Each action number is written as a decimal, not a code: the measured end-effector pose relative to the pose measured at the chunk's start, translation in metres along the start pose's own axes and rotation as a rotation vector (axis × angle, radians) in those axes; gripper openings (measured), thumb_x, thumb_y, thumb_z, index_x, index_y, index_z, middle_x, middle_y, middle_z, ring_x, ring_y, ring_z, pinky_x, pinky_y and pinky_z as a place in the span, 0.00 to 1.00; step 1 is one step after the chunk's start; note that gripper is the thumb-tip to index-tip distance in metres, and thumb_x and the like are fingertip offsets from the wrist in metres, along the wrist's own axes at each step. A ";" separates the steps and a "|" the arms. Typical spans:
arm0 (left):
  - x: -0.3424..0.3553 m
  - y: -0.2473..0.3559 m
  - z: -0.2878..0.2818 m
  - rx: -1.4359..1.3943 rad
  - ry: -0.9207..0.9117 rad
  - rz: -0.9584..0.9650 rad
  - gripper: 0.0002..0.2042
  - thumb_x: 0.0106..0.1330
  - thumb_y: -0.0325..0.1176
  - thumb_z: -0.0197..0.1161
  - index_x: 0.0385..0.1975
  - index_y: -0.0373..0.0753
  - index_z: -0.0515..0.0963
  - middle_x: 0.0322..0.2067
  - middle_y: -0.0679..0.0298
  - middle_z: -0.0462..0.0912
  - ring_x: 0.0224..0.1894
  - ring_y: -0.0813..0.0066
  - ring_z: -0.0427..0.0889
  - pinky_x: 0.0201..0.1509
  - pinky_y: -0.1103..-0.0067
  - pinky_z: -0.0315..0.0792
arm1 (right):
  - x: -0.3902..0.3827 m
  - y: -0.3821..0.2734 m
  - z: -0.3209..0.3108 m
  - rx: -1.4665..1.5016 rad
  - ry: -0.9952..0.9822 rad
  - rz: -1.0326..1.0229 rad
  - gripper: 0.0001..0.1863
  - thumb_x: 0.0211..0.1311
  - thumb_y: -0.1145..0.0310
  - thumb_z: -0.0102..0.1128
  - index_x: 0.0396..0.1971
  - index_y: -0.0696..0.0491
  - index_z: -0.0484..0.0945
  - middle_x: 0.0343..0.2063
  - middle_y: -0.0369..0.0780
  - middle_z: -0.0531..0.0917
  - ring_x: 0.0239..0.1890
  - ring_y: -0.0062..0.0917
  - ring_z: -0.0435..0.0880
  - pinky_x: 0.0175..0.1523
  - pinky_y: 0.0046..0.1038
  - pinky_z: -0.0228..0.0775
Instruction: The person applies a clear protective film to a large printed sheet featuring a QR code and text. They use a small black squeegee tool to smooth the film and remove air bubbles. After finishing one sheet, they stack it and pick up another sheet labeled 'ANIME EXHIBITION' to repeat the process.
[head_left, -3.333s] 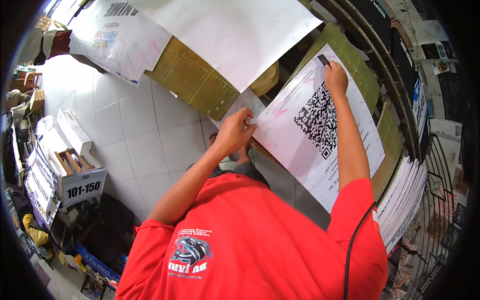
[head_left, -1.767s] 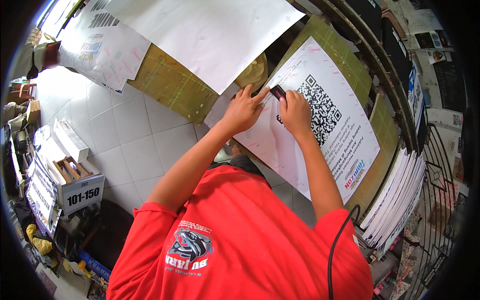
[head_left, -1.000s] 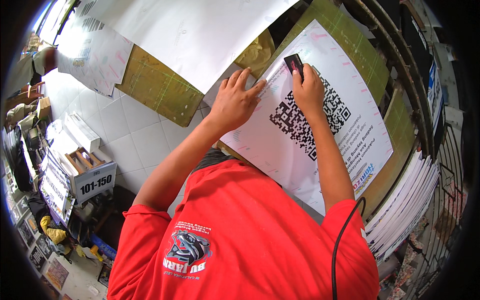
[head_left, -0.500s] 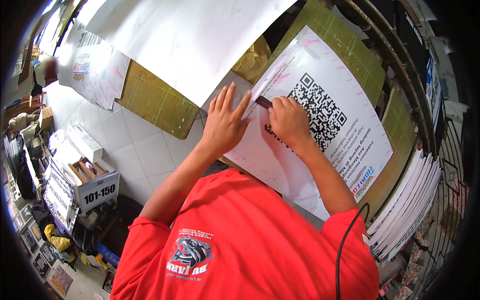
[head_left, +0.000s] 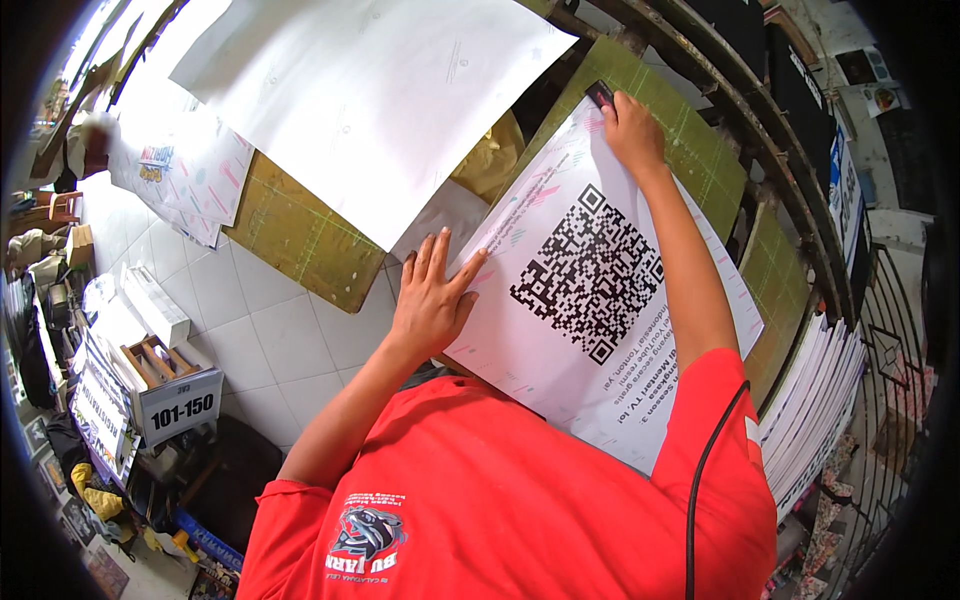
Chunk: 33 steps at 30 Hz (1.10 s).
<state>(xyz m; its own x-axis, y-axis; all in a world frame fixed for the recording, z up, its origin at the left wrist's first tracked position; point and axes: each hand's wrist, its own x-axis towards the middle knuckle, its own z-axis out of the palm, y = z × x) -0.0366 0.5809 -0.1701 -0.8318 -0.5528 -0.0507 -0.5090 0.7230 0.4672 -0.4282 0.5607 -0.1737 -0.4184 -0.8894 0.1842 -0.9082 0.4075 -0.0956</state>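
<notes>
Print or sign shop, small. Green gridded cutting mats (head_left: 300,240) are laid over a white tiled floor (head_left: 260,330), with large blank white sheets (head_left: 380,100) and printed posters (head_left: 600,300) spread on them. A stack of white boards (head_left: 815,400) is stood on edge at the right. Numbered stands and small display items (head_left: 175,405) are crowded at the near left. Black metal grating (head_left: 890,380) is seen far right.
</notes>
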 end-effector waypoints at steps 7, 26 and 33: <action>0.000 0.000 0.002 -0.011 0.026 0.009 0.29 0.61 0.39 0.58 0.65 0.57 0.62 0.66 0.44 0.51 0.66 0.41 0.53 0.66 0.53 0.51 | 0.006 0.024 -0.022 0.140 -0.003 0.138 0.14 0.64 0.60 0.48 0.30 0.58 0.71 0.33 0.50 0.79 0.40 0.48 0.77 0.43 0.46 0.68; -0.028 -0.019 0.002 -0.325 0.172 -0.180 0.29 0.61 0.33 0.59 0.64 0.43 0.61 0.63 0.45 0.59 0.63 0.44 0.61 0.64 0.60 0.59 | -0.004 0.033 -0.017 -0.090 0.102 0.119 0.11 0.64 0.62 0.51 0.34 0.55 0.74 0.33 0.48 0.79 0.38 0.46 0.79 0.42 0.45 0.70; -0.108 -0.045 -0.011 -0.624 0.142 -0.311 0.24 0.60 0.29 0.60 0.58 0.37 0.66 0.56 0.49 0.70 0.59 0.51 0.69 0.62 0.67 0.63 | -0.114 -0.048 -0.012 -0.081 0.115 -0.057 0.08 0.63 0.67 0.50 0.28 0.56 0.72 0.29 0.45 0.78 0.36 0.43 0.77 0.41 0.41 0.70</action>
<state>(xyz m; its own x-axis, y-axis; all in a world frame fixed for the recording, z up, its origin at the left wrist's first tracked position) 0.0780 0.6035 -0.1758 -0.6101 -0.7743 -0.1682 -0.4612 0.1743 0.8700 -0.3375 0.6448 -0.1784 -0.3605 -0.8836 0.2987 -0.9262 0.3769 -0.0030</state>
